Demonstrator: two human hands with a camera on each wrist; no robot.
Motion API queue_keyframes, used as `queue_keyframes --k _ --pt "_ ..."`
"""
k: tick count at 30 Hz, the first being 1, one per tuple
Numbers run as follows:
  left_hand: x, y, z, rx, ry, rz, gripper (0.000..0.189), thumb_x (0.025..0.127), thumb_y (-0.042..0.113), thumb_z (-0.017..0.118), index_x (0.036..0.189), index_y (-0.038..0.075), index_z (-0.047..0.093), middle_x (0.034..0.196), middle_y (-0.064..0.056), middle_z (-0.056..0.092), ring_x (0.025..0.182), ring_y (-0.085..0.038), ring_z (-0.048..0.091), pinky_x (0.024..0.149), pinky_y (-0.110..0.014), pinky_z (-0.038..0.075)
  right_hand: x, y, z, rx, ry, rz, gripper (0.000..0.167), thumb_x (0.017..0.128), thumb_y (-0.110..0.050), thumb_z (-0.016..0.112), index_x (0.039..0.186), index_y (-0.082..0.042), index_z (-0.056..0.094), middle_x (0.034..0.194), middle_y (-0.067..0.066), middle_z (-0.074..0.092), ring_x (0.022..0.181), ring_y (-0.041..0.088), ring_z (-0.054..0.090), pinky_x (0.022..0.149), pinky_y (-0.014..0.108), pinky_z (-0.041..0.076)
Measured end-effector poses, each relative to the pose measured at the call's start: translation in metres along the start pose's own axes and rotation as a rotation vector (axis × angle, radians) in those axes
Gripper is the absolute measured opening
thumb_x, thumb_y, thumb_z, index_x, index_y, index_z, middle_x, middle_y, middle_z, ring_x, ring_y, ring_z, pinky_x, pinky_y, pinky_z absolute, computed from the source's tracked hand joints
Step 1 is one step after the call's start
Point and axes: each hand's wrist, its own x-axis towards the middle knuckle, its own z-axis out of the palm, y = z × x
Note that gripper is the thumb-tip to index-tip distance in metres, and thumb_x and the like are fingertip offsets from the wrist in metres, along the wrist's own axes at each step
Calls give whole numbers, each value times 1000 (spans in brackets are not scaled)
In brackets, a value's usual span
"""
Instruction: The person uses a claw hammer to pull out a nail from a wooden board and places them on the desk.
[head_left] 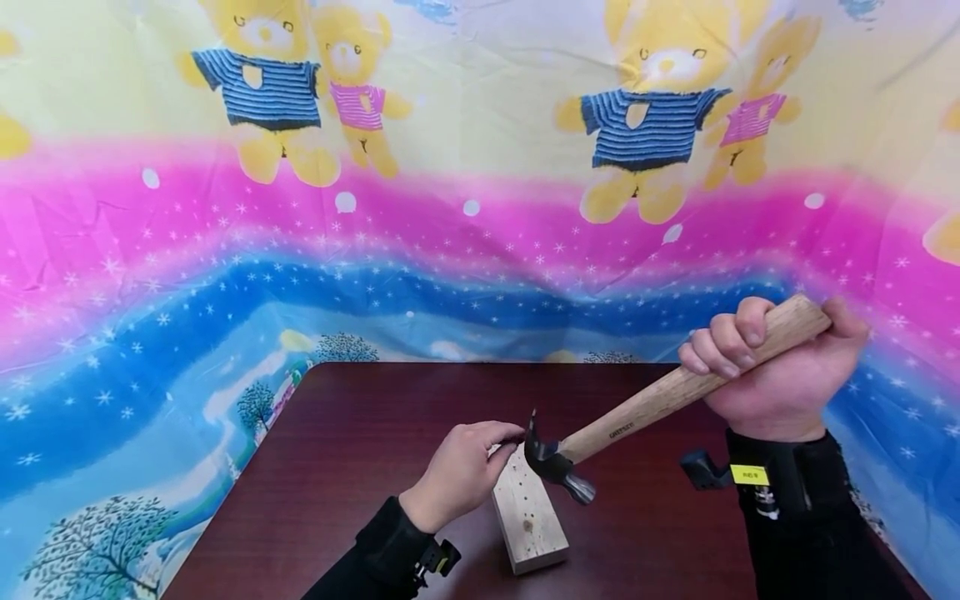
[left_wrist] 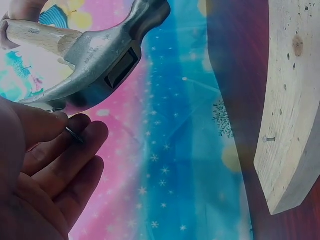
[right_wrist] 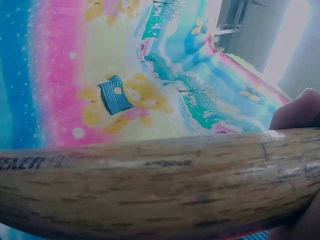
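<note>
My right hand (head_left: 780, 358) grips the wooden handle of a claw hammer (head_left: 652, 408), held up at the right with its metal head low near the middle. In the right wrist view the hammer's handle (right_wrist: 165, 185) fills the lower half. My left hand (head_left: 461, 467) is beside the hammer head, over the far end of a pale wooden block (head_left: 528, 517). Between its thumb and fingers it pinches a thin nail (left_wrist: 75, 134), partly hidden by the thumb; the hammer's claw is right at the thumb tip. Another nail head (left_wrist: 270, 139) shows on the block.
The block lies on a dark red-brown table (head_left: 360, 467) and has several small holes and a knot in its face. A printed curtain (head_left: 465, 275) with bears and snowflakes hangs behind and around the table. Each wrist wears a black band with a small camera.
</note>
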Motion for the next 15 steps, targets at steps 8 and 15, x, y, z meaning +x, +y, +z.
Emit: queue_keyframes --k 8,15 --pt "-2 -3 5 -11 65 15 13 94 7 71 106 10 75 101 0 72 92 -8 67 77 -20 53 -3 4 0 46 -8 -1 57 90 -50 28 68 2 38 57 11 32 51 24 33 51 39 25" --pt "-1 -2 5 -18 83 52 15 91 1 71 100 12 75 101 0 72 91 -9 68 76 -20 53 -3 5 2 38 -49 12 58 90 -51 27 68 2 37 58 11 32 52 24 32 52 40 25"
